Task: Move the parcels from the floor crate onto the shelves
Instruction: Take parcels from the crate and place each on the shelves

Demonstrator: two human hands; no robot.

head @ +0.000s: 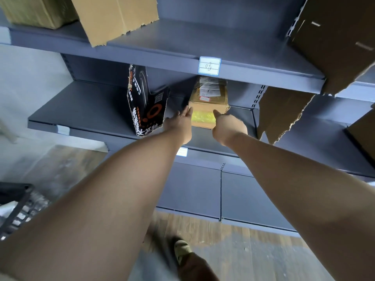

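Nearest, a shoe (182,250) is standing on the wooden floor (253,250). At the lower left the dark floor crate (14,201) is showing only its rim and mesh side, and its contents are too blurred to make out. Both bare arms are stretching up and forward to the middle shelf (81,110). The left grip (180,122) is lying with straight fingers against the parcel's (209,102) lower left edge, released rather than clasping. The right grip (229,126) is touching the front right corner with one digit pointing forward; its other fingers are hiding behind the knuckles, so whether it is clenching or loose cannot be told. The parcel, a small brown cardboard box with yellow tape across its front and paper labels on top, is sitting on the middle shelf near the front edge. The left grip is reaching into the gap between it and a black printed box (146,102). Judging by its size and the light touch on it, the parcel is probably light and fairly stiff. Its creased corners are suggesting soft card that could dent, and the taped face is likely slick. Bare cardboard on the two opposite sides is looking like the safest place to hold, or low on the front for sliding it deeper. Farther up, a white label (209,65) is hanging on the upper shelf (142,51), where a torn carton (113,17) is resting.
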